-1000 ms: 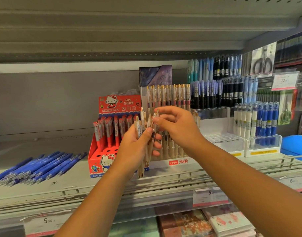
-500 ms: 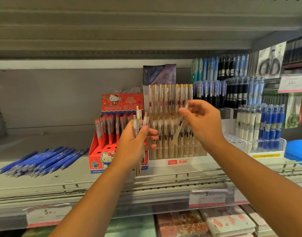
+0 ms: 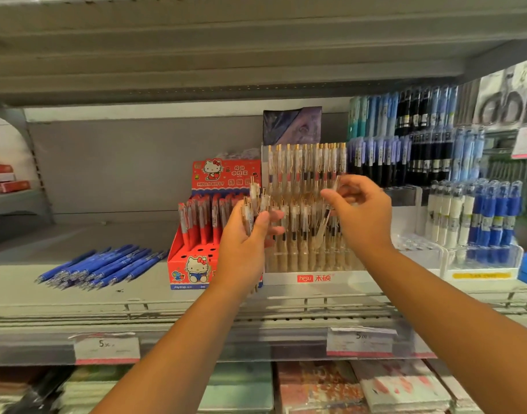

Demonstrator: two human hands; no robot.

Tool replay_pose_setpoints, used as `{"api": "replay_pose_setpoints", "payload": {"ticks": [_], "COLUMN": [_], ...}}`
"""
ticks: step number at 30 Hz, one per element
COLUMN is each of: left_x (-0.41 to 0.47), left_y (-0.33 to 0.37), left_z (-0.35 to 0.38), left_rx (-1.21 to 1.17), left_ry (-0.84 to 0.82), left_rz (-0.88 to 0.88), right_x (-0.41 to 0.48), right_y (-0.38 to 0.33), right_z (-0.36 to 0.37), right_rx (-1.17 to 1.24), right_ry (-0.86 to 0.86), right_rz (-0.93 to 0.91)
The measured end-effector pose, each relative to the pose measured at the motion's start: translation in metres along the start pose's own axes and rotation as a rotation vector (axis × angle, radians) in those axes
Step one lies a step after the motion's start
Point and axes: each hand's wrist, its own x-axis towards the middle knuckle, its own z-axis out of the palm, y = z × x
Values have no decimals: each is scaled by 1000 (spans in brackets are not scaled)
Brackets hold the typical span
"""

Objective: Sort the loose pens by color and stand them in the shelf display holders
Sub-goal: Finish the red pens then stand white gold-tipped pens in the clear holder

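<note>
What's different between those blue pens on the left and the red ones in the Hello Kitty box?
The blue pens lie flat in a loose pile, straight on the shelf; the red pens stand upright in rows. The blue pens have no holder, while the red pens sit in the Hello Kitty box. The barrels are blue on one set and red on the other. Both sets are on the same shelf.
</note>
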Motion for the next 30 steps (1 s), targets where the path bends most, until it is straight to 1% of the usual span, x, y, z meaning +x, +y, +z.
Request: {"api": "replay_pose_setpoints", "payload": {"ticks": [3, 6, 9, 11, 14, 17, 20, 22, 23, 25, 26, 28, 30], "left_x": [-3, -4, -4, -6, -10, -10, -10, -10, -10, -10, -10, -10, -11], "left_y": [0, -3, -4, -4, 0, 3, 4, 5, 5, 4, 4, 4, 5], "left_z": [9, 11, 8, 7, 10, 11, 11, 10, 10, 10, 10, 10, 9], "left_rx": [-36, -1, -22, 14, 134, 116, 40, 36, 38, 35, 33, 43, 63], "left_ry": [37, 32, 68, 40, -56, -64, -50, -67, -75, -84, -86, -98, -119], "left_rz": [-42, -72, -72, -41, 5, -6, -54, -69, -74, -81, -82, -67, -35], "right_x": [-4, -9, -15, -17, -18, -20, -21, -22, -22, -24, -26, -29, -34], "right_y": [3, 6, 8, 9, 8, 6, 5, 4, 2, -4, -8, -14, -20], "right_z": [3, 4, 4, 2, 0, 2, 3, 4, 4, 3, 4, 5, 10], "right_rx": [-58, -120, -184, -179, -107, -89, -189, -289, -301, -231, -166, -27, 89], "right_ry": [-29, -142, -231, -255, -265, -278, -265, -216, -182, -142, -155, -251, -365], "right_rz": [-46, -42, -50, -19, 90, 115, 55, -27, -65, -143, -175, -191, -150]}}
